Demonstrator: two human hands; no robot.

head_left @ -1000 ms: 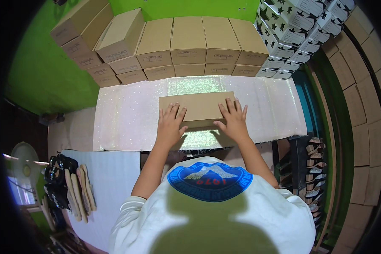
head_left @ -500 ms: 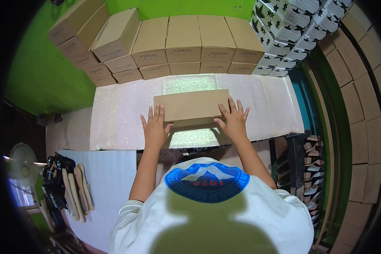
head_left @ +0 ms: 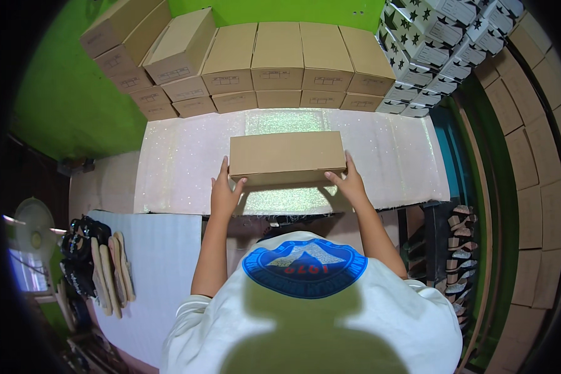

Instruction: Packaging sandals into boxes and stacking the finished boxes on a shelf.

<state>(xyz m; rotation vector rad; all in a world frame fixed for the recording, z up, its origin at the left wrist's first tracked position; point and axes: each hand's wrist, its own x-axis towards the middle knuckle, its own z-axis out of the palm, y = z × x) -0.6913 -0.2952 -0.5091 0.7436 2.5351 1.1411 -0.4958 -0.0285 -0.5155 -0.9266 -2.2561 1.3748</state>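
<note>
A closed brown cardboard box [head_left: 286, 153] lies lengthwise on the glittery pale cloth in front of me. My left hand [head_left: 225, 192] clasps its left end, the thumb at the front corner and the fingers along the end wall. At the opposite end my right hand [head_left: 350, 186] holds it the same way, thumb against the front face. Parts of the fingers on both sides are hidden behind the box. A shadow falls on the cloth just below its front face.
Stacked brown boxes [head_left: 278, 53] line the table's back edge. Star-patterned white boxes [head_left: 421, 50] rise at the back right. On a pale side table [head_left: 162, 268] at left lie insoles [head_left: 109, 274] and black shoe pieces [head_left: 78, 249]. A shoe rack [head_left: 458, 249] stands at right.
Both hands have come off the top of the box and moved to its two ends, where they now grip it. The view has shifted slightly.
</note>
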